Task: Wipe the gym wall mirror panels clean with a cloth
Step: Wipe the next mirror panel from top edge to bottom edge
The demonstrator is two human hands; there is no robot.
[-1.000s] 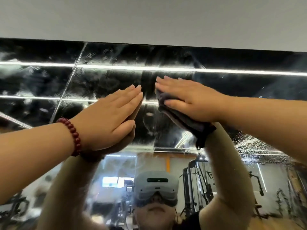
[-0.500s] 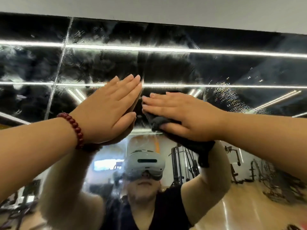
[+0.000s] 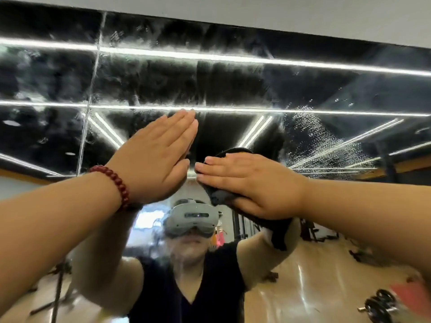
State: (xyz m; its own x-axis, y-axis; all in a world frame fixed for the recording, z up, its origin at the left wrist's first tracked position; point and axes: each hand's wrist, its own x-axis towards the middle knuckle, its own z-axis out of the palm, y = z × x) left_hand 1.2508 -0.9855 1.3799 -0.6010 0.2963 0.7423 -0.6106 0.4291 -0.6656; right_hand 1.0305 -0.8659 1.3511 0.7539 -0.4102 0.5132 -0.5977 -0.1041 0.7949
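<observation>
The wall mirror (image 3: 233,85) fills the view, smeared with streaks across its upper part and speckled with droplets (image 3: 321,141) at the right. My right hand (image 3: 247,180) lies flat, fingers straight, pressing a dark cloth (image 3: 219,197) against the glass; the cloth's tail hangs below the palm. My left hand (image 3: 158,157), with a red bead bracelet (image 3: 116,183) on the wrist, rests flat on the mirror just left of the right hand, fingers straight and pointing up-right.
A vertical seam (image 3: 93,75) between mirror panels runs down at the left. The white wall (image 3: 303,12) borders the mirror's top edge. The glass reflects a person in a headset, ceiling light strips, gym machines and a weight plate (image 3: 382,306) on the floor.
My right hand has slid the cloth downward across the glass. The view has tilted down, showing more of the reflected gym floor. My left hand stays flat on the mirror.
</observation>
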